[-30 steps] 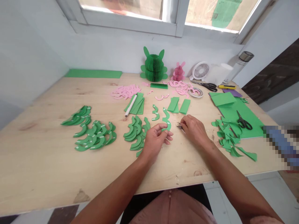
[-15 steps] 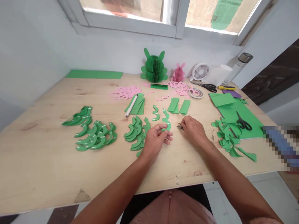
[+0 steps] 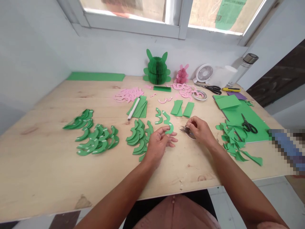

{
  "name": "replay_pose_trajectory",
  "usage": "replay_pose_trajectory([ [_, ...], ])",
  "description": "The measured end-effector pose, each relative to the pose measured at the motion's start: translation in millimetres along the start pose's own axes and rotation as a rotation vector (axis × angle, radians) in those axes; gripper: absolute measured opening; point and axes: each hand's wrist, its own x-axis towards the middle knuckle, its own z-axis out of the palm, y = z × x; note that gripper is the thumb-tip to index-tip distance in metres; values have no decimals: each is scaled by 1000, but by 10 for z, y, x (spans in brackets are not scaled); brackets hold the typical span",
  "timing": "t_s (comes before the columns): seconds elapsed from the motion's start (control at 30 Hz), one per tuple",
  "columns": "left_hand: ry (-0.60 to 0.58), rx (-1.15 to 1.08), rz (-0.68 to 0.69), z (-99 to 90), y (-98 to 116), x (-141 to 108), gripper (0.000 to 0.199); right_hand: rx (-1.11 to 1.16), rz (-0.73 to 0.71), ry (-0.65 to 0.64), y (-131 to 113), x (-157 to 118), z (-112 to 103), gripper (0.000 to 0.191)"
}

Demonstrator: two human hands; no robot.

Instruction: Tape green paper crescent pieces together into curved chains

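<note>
Between the thumb and fingers of my left hand (image 3: 160,142) is the lower end of a curved green paper piece (image 3: 167,119) with white marks. My right hand (image 3: 199,128) pinches a small dark metal tool (image 3: 187,130), its tips pointing left toward the paper. Part of the tool is hidden by my fingers. Another curved green piece (image 3: 158,115) lies just beyond my left hand. To the left of that hand are stacks of curved green pieces (image 3: 136,135), and more piles (image 3: 97,140) lie farther left.
A white pen (image 3: 134,108) rests on green paper strips. Green scraps (image 3: 231,140) and black scissors (image 3: 249,124) are at the right. Pink cutouts (image 3: 130,94), a tape roll (image 3: 199,95), a fan (image 3: 204,73) and a green paper figure (image 3: 157,70) stand or lie toward the wall.
The green piece in my left hand has tilted, its top end moving left. My right hand has turned and lifted slightly, so more of the dark tool shows.
</note>
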Motion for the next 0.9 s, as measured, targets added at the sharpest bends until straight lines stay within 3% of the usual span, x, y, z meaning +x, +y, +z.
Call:
replay_pose_trajectory([
  [0.1,-5,-10,14,1,-4,8,31,379,78,-40,-78,-27,16,22],
  [0.2,3,-22,36,7,-4,23,28,553,117,-125,-177,-69,49,28],
  [0.47,91,-43,79,19,30,19,21,580,168,-169,-208,-98,98,29],
  [0.73,87,-46,59,13,45,-4,20,536,48,-139,-380,-174,71,23],
  [0.9,68,-64,65,-1,24,8,21,664,84,-65,-473,-241,271,24],
])
